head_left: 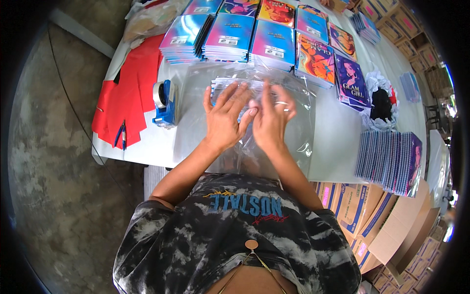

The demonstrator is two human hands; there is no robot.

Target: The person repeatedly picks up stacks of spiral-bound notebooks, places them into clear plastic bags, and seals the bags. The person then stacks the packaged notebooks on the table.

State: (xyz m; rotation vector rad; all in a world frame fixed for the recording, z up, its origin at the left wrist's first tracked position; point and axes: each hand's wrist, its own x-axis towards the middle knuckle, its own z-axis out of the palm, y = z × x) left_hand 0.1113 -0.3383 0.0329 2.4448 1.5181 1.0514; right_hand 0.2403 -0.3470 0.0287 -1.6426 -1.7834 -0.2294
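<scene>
My left hand [226, 117] and my right hand [272, 117] are side by side over a pile of clear plastic bags [196, 117] on the white table [333, 142]. Both hands pinch at the top clear bag near its middle, fingers partly spread, thumbs touching. A ring sits on my right hand. Under the plastic, just beyond my fingertips, a small stack of blue-covered booklets [221, 84] shows through.
Several stacks of colourful notebooks [230, 36] line the far side of the table. A blue tape dispenser [165, 102] stands to the left, beside red paper [128, 90] with pens. Spiral notebooks [389, 159] lie at the right edge above cardboard boxes [360, 208].
</scene>
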